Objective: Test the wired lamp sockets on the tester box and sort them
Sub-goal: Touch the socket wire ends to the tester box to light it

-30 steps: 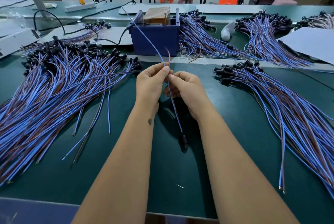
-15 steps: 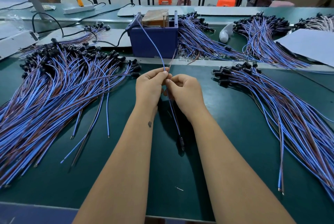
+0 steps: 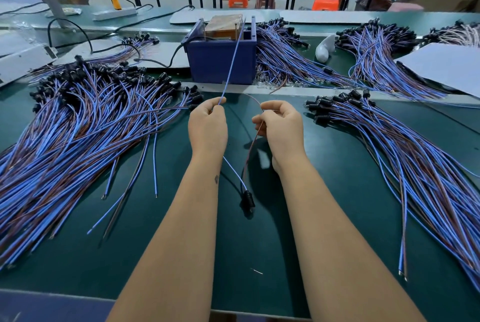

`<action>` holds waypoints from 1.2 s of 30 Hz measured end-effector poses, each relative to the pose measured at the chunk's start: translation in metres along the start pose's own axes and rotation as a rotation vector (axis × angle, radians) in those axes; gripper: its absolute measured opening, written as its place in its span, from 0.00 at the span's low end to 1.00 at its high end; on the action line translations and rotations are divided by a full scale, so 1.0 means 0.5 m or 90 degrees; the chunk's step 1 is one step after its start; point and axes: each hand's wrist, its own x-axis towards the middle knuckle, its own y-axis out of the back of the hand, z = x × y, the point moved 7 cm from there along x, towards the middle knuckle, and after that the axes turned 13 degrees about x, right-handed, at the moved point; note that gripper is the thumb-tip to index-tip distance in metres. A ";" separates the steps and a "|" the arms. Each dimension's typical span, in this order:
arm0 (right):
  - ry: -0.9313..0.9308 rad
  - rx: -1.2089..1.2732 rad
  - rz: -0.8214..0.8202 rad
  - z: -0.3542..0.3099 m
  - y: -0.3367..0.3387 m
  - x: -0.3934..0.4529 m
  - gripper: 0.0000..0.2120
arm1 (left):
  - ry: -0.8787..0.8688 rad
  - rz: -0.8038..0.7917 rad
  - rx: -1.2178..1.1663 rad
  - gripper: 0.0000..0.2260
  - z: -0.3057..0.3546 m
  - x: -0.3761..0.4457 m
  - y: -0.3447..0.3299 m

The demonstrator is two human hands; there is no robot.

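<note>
1. The left hand [image 3: 207, 128] pinches the blue wire [image 3: 232, 62] between thumb and forefinger; a second ago both hands were pressed together at the middle of the table, and now they have drawn apart to either side.
2. The right hand [image 3: 281, 127] has its fingers curled round the thin brown wire [image 3: 251, 147], which arcs up and over between the two hands; before, the brown and blue wires ran side by side through one shared grip.
3. The black lamp socket [image 3: 247, 201] hangs below the forearms on the two wires, low over the green table [image 3: 259, 256]; whether it touches the mat I cannot tell. It sits much where it did earlier, with the wires now forked above it.
4. The blue wire's free end reaches up and away to the top of the blue tester box [image 3: 220, 62], against the brown block inside it. Earlier it leaned to the box's left corner; now it meets the top nearer the right side.
5. A large heap of wired sockets [image 3: 78, 134] lies to the left, unchanged, and a smaller sorted bundle [image 3: 389, 145] fans out to the right.
6. Beyond the box lie further bundles [image 3: 298, 62], a white sheet [image 3: 446, 67] at the right and a power strip [image 3: 114, 13] at the far left.
</note>
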 end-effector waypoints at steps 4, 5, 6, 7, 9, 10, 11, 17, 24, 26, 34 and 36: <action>-0.007 -0.055 -0.003 0.007 -0.001 0.007 0.14 | 0.004 0.034 0.011 0.12 -0.003 0.002 0.014; -0.015 -0.043 -0.005 0.008 -0.002 0.008 0.16 | 0.006 0.037 0.010 0.11 -0.004 0.002 0.014; -0.026 -0.020 -0.003 0.009 -0.001 0.009 0.18 | 0.007 0.039 0.008 0.11 -0.004 0.002 0.014; -0.037 0.006 0.001 0.009 -0.002 0.009 0.18 | 0.007 0.042 0.005 0.11 -0.004 0.002 0.013; -0.059 0.054 0.007 0.010 -0.003 0.008 0.19 | 0.007 0.047 0.000 0.11 -0.003 0.002 0.012; -0.068 0.075 0.008 0.010 -0.005 0.008 0.18 | 0.007 0.048 -0.001 0.10 -0.003 0.002 0.012; -0.074 0.091 0.009 0.011 -0.006 0.009 0.18 | 0.006 0.045 -0.004 0.10 -0.002 0.001 0.010; -0.022 0.112 0.028 0.003 -0.002 0.018 0.11 | 0.007 0.047 -0.032 0.10 0.004 0.009 0.013; 0.037 0.110 0.064 -0.008 0.005 0.020 0.07 | 0.004 0.091 -0.053 0.13 0.004 0.011 0.028; 0.042 0.096 0.065 -0.010 0.002 0.021 0.07 | 0.008 0.101 -0.054 0.13 0.003 0.013 0.033; 0.063 -0.040 0.061 -0.001 -0.021 0.035 0.09 | 0.001 0.145 -0.072 0.12 0.005 0.024 0.054; 0.067 -0.071 0.062 0.001 -0.023 0.039 0.10 | 0.008 0.156 -0.073 0.13 0.003 0.027 0.057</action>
